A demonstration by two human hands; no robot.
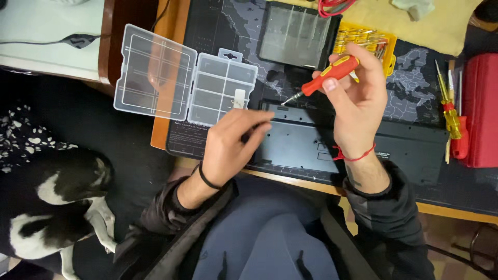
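The right hand (358,98) grips a red screwdriver (327,75) above the black keyboard back (311,142) at the desk's 6 o'clock edge, the left hand (228,148) pinches there, the clear organizer box (184,75) at 10 o'clock looks almost empty, so work seems early

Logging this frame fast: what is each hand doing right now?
Left hand: fingers pinched together over the black keyboard back; whether it holds anything cannot be told.
Right hand: closed on a red and yellow screwdriver.
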